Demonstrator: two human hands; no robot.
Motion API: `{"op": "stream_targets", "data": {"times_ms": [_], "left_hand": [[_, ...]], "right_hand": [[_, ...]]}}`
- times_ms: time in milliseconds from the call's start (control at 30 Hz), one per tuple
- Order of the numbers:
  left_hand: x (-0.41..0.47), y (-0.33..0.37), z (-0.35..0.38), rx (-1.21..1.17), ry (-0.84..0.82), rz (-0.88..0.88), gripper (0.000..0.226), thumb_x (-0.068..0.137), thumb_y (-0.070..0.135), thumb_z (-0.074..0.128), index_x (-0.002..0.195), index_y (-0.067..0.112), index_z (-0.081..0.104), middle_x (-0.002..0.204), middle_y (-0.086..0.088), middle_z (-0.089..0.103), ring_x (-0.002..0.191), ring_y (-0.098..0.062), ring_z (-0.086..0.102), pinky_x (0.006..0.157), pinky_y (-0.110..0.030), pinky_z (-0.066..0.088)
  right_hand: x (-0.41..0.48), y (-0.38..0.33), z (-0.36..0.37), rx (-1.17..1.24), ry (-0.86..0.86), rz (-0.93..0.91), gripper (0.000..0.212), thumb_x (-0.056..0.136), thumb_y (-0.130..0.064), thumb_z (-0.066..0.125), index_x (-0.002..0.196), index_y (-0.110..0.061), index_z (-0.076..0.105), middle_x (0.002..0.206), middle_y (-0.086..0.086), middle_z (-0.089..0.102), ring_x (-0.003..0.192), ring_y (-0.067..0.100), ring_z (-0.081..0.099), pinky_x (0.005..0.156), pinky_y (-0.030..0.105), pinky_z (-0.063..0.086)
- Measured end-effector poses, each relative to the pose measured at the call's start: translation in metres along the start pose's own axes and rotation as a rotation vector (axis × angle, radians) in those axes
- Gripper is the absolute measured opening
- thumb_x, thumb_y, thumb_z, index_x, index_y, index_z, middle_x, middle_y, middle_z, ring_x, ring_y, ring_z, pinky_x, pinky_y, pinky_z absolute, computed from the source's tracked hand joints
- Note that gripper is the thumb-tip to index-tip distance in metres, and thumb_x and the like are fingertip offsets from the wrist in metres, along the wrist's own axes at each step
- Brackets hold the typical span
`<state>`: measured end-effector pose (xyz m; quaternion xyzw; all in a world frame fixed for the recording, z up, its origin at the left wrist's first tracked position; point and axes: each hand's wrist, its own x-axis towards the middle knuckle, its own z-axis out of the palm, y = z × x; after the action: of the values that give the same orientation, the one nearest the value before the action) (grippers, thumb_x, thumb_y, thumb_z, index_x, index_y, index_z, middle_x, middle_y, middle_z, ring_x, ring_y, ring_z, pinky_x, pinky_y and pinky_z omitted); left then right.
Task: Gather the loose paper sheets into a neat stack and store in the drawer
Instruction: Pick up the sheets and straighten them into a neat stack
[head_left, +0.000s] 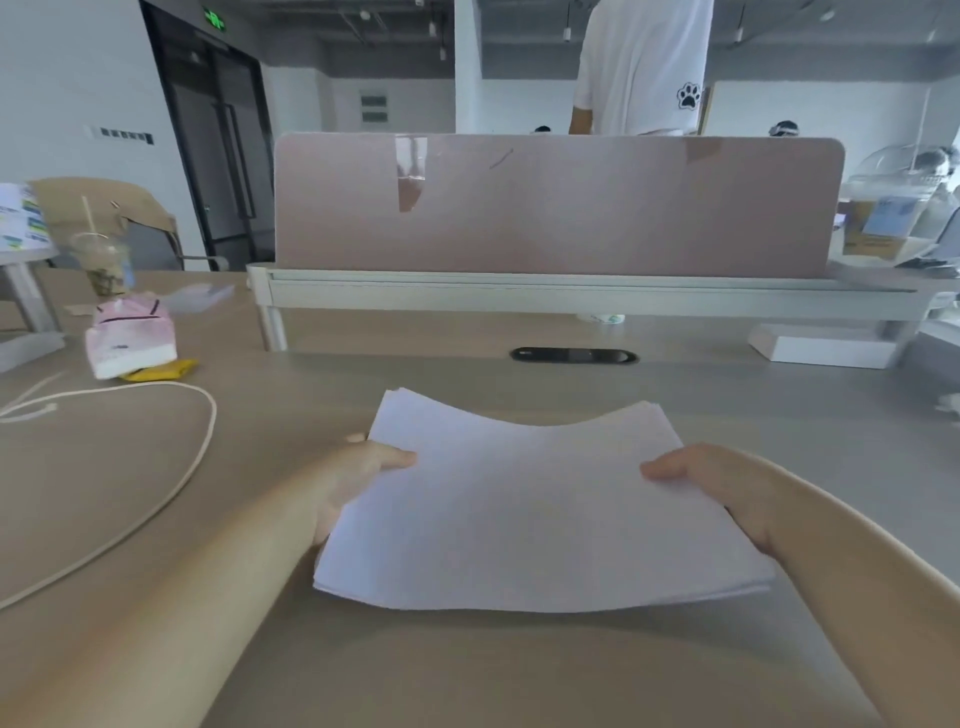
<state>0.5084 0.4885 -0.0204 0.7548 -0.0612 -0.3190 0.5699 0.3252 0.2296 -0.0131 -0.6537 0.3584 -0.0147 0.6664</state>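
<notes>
**Paper stack held in both hands over desk**

Stack of white paper (524, 509) gripped at both side edges — left hand (358, 483) on left edge, right hand (727, 488) on right edge. Left hand: thumb on top sheet, fingers tucked under, pinching the stack. Right hand: same, thumb lying on top, fingers hidden beneath, closed on the stack. Middle of stack sagging slightly, far edge curved, corners lifted; near edge showing several layers, fairly even. Cannot tell whether underside touches the desk (467, 670) or hovers just above it. Held at centre of desk, close to the body. No drawer in view.

Beyond the stack: black oval cable slot (574, 356) in desk surface, then pink divider panel (558, 208) on a pale rail. White box (821, 345) at far right under the rail. Left side, well apart from the paper: cream cord (205, 436) looped on the desk, pink-and-white pouch (130, 340) resting on a yellow item (163, 370), iced drink cup (104, 265) with straw behind it. Brown-backed chair (109, 213) behind the cup. Behind the divider — a person in a white shirt (644, 67) with a paw print, facing away.
</notes>
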Motion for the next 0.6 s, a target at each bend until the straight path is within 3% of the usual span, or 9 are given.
{"op": "stream_targets", "data": {"times_ms": [67,167,233,300,433,500,600], "left_hand": [[-0.001,0.001,0.005,-0.065,0.084,0.117,0.019,0.085,0.008,0.065,0.104,0.009,0.064,0.092,-0.012,0.068,0.078,-0.027,0.065,0.066,-0.034,0.049],[-0.013,0.015,0.006,-0.235,0.152,0.383,0.028,0.083,0.005,0.066,0.110,0.009,0.060,0.095,-0.011,0.068,0.074,-0.025,0.065,0.061,-0.033,0.049],[-0.028,0.026,0.005,-0.350,0.115,0.530,0.039,0.075,0.013,0.072,0.113,0.012,0.063,0.096,-0.005,0.074,0.076,-0.023,0.071,0.064,-0.035,0.050],[-0.043,0.032,0.001,-0.384,0.007,0.657,0.036,0.062,0.025,0.081,0.096,0.022,0.071,0.085,0.006,0.078,0.073,-0.014,0.074,0.065,-0.034,0.053],[-0.054,0.031,-0.006,-0.379,-0.081,0.786,0.062,0.022,0.052,0.092,0.078,0.030,0.079,0.085,0.008,0.078,0.076,-0.012,0.075,0.059,-0.025,0.058],[-0.051,0.029,-0.004,-0.398,-0.022,0.776,0.059,0.026,0.053,0.090,0.077,0.028,0.079,0.084,0.008,0.078,0.079,-0.015,0.075,0.061,-0.028,0.059],[-0.049,0.028,0.005,-0.403,0.119,0.730,0.028,0.055,0.039,0.076,0.076,0.021,0.073,0.072,0.010,0.077,0.076,-0.016,0.074,0.069,-0.035,0.055]], "right_hand": [[-0.002,-0.004,0.001,-0.027,0.063,-0.126,0.017,0.090,-0.008,0.057,0.098,0.003,0.067,0.070,0.015,0.076,0.053,0.027,0.072,0.056,0.032,0.055],[-0.013,-0.017,-0.002,0.086,0.118,-0.489,0.013,0.088,-0.006,0.060,0.095,0.000,0.069,0.072,0.008,0.077,0.057,0.023,0.071,0.061,0.034,0.057],[-0.028,-0.026,0.001,0.157,0.106,-0.730,0.012,0.089,-0.007,0.059,0.094,-0.010,0.069,0.075,0.000,0.077,0.062,0.017,0.073,0.058,0.031,0.057],[-0.045,-0.034,0.004,0.193,0.045,-0.872,0.014,0.084,-0.017,0.063,0.096,-0.016,0.069,0.084,-0.003,0.078,0.071,0.015,0.074,0.058,0.027,0.057],[-0.053,-0.034,0.000,0.270,-0.050,-0.939,0.036,0.064,-0.033,0.070,0.095,-0.016,0.074,0.095,0.003,0.078,0.083,0.022,0.075,0.063,0.030,0.057],[-0.048,-0.029,0.000,0.250,-0.066,-0.911,0.041,0.057,-0.040,0.078,0.091,-0.017,0.077,0.096,0.005,0.078,0.085,0.025,0.075,0.063,0.031,0.058],[-0.041,-0.023,0.003,0.209,-0.029,-0.889,0.058,0.042,-0.050,0.087,0.089,-0.016,0.079,0.096,0.007,0.078,0.088,0.028,0.075,0.067,0.034,0.058]]}}
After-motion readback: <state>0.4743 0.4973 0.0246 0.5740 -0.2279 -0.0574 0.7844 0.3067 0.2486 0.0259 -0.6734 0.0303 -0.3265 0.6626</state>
